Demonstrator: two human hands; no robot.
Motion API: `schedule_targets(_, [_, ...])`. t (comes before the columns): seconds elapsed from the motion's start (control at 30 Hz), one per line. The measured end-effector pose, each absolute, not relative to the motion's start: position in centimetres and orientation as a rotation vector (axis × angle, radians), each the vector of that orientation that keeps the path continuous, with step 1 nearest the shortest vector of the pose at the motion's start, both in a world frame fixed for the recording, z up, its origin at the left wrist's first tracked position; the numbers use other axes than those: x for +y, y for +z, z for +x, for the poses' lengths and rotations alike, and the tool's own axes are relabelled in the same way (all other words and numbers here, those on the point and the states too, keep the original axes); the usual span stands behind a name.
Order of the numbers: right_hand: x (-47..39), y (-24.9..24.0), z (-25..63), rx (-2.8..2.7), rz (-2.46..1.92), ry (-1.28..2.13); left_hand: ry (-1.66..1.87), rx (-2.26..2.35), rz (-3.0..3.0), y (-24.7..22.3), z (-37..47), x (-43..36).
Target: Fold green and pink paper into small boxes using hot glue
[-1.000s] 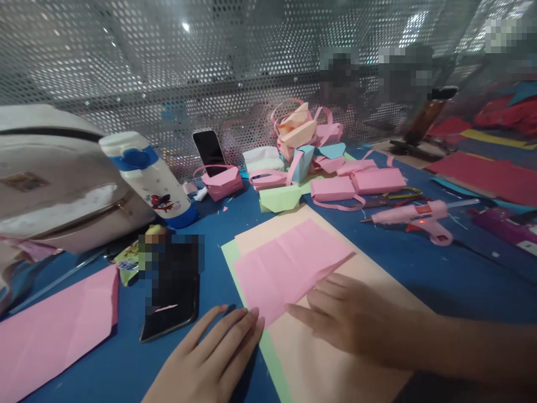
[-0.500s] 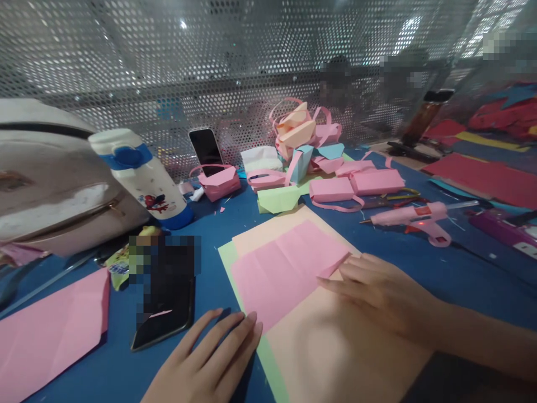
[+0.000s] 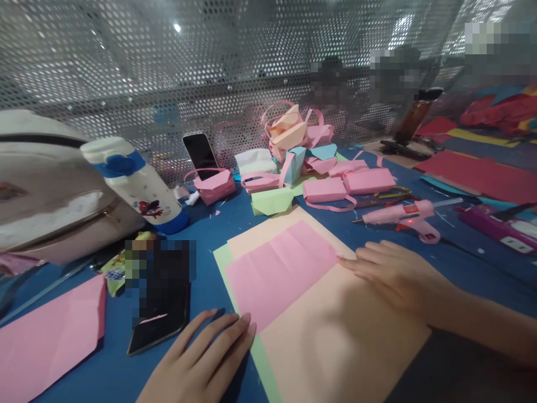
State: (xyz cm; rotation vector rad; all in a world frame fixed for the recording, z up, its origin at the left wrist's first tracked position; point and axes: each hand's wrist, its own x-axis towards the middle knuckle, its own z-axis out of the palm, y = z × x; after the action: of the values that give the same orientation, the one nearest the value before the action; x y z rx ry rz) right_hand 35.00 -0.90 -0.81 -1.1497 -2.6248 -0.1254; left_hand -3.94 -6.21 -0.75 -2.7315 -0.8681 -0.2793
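Observation:
A creased pink sheet (image 3: 283,271) lies flat on a larger peach sheet (image 3: 310,352), with a green sheet (image 3: 262,364) showing under its left edge. My left hand (image 3: 205,352) rests with fingers spread, its fingertips at the pink sheet's lower left corner. At the right corner of the pink sheet, my right hand (image 3: 394,274) touches the edge with an extended index finger, the other fingers loosely bent and apart. Neither hand grips anything. Behind the sheets sits a small folded green paper bag (image 3: 272,201).
A pink glue gun (image 3: 403,215) lies right of the sheets, near scissors (image 3: 392,194). Folded paper bags (image 3: 289,134) are heaped at the back. Left are a bottle (image 3: 138,187), a dark phone (image 3: 161,319), a backpack (image 3: 46,190) and another pink sheet (image 3: 54,336).
My right hand has drawn back from the pink sheet's right corner, which was lifted and now lies flatter. My left hand stays at the lower left corner. The view has shifted slightly.

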Motion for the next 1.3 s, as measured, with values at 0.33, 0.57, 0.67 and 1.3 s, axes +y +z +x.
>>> schedule_targets(0.33, [2.9, 2.9, 31.6, -2.618, -1.117, 0.039, -0.465, -1.495, -3.052, 2.8, -0.5, -3.5])
schedule_targets(0.57, [3.6, 1.8, 30.0, -2.757, -0.869, 0.600, -0.175, -1.455, -3.040, 3.0, 4.2, -2.0])
schedule_targets(0.67, [3.5, 1.0, 30.0, -2.761, -0.853, 0.527, -0.186, -1.402, -3.045, 2.5, 5.0, -2.0])
schedule_targets(1.3, [1.8, -0.9, 31.0, -2.646, -0.536, -0.419, -0.118, -0.870, -2.753, 1.2, 5.1, -1.1])
